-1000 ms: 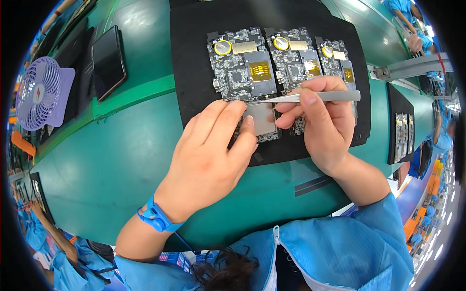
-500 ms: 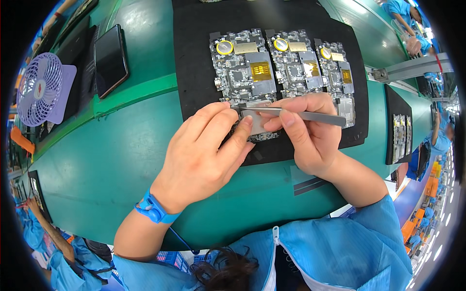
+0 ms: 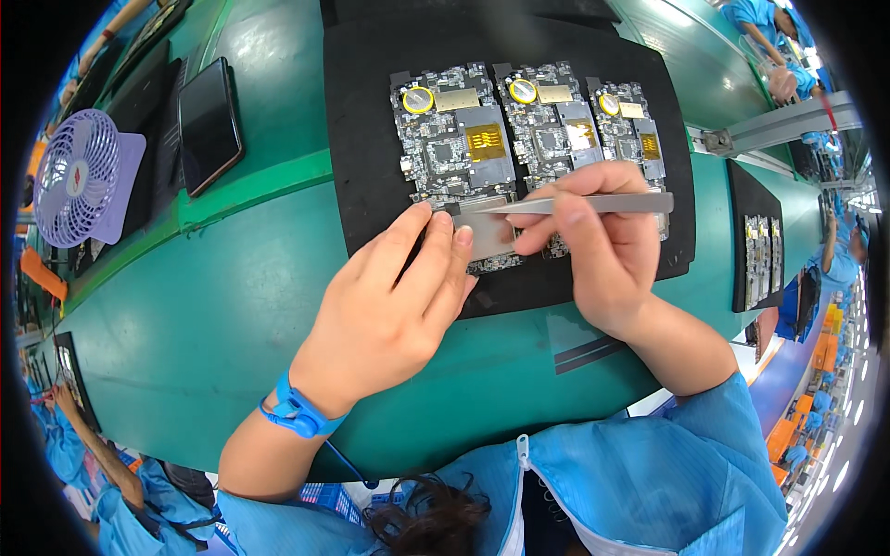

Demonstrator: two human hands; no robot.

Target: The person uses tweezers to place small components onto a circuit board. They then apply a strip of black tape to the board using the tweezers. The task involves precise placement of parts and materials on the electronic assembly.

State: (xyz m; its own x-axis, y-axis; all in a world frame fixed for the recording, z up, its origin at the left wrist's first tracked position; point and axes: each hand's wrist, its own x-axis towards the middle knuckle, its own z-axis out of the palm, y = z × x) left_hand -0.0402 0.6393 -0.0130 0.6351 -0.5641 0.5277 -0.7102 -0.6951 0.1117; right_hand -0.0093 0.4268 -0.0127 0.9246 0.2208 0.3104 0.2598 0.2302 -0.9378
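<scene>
Three circuit boards (image 3: 443, 153) lie side by side on a black mat (image 3: 371, 167), each with a round yellow-rimmed coin cell and an amber film patch. My right hand (image 3: 607, 264) pinches metal tweezers (image 3: 621, 202), held nearly level. Their tips point left, over the top of a flat silver plate (image 3: 489, 239) on the lower part of the leftmost board. My left hand (image 3: 375, 301) rests its outstretched fingertips at that board's lower left edge, beside a small dark piece. Whether the tweezer tips grip anything is too small to tell. My right hand hides the lower middle board.
A purple fan (image 3: 79, 176) and a dark phone-like device (image 3: 209, 125) stand at the left. A blue wrist strap (image 3: 301, 408) with a cord circles my left wrist. Another mat with boards (image 3: 762, 264) lies at the right, near a metal rail (image 3: 788, 130). Other people work around.
The tweezers have swung to nearly level, their handle end rising. My left fingers have drawn back from the silver plate, baring more of it. The view has shifted slightly.
</scene>
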